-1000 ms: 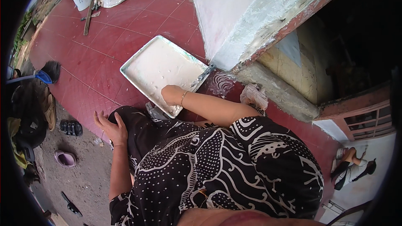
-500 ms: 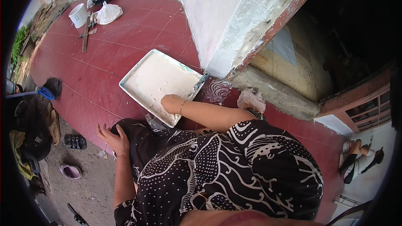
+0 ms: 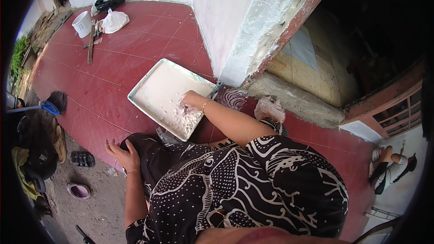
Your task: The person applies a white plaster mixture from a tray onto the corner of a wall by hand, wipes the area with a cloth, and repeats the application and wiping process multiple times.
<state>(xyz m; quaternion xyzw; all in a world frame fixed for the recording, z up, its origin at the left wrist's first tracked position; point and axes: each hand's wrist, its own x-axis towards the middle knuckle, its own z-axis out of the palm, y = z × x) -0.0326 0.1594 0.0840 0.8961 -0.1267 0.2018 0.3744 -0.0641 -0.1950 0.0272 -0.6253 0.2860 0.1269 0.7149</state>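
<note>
A shallow white rectangular tray (image 3: 146, 77) lies on the red floor in front of me, spread with wet, off-white paste (image 3: 158, 91). My right hand (image 3: 194, 101) dips into the paste by the tray's right side. Its fingers are coated and partly sunk in, so their grip is hidden; lumps lie around them. A flat tool with a dark handle (image 3: 217, 89) rests on the tray's right corner, just beyond that hand. My left hand (image 3: 126, 156) rests at my knee with fingers spread, holding nothing.
A crumpled plastic bag (image 3: 270, 109) lies right of my arm, near the raised doorway sill (image 3: 300, 101). Farther off are a white bucket (image 3: 82, 24), a wooden strip (image 3: 91, 47) and a white bag (image 3: 115, 21). A broom (image 3: 55, 102) and sandals (image 3: 82, 158) are at left.
My right hand has moved slightly up and right within the tray, and its paste-coated fingers now show. More lumps appear in the paste near the tray's front corner. My left hand stays at my knee.
</note>
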